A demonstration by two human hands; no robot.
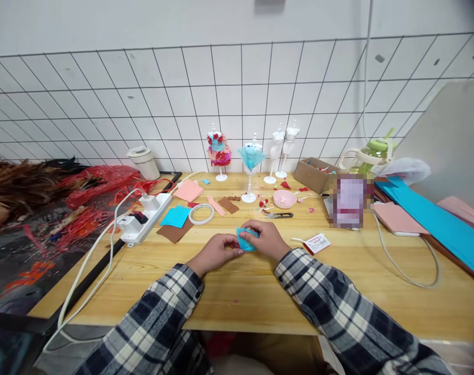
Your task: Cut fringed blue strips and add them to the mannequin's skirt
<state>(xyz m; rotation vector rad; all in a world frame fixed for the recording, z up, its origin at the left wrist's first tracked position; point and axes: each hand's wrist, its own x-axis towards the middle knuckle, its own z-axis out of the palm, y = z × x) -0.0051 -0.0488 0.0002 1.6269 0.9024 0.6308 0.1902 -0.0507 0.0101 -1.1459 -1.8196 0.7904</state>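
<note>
A small piece of blue paper (246, 240) is held between my two hands above the wooden table. My right hand (267, 239) closes on it from the right, thumb and fingers over its top. From the left, my left hand (220, 251) pinches its lower left edge with thumb and fingertips. Behind them stands a white mini mannequin with a blue paper piece (252, 158) fanned over its front. To its left, another mannequin wears a red, pink and blue paper dress (219, 151). Two bare white mannequins (276, 151) stand to the right.
Blue sheets (175, 216), a tape roll (201, 214) and a power strip (146, 221) lie left. Behind my hands are a pink dish (284, 198) and thread snips (280, 215). A tag (317, 243), cardboard box (315, 175) and long blue paper (435, 224) lie right.
</note>
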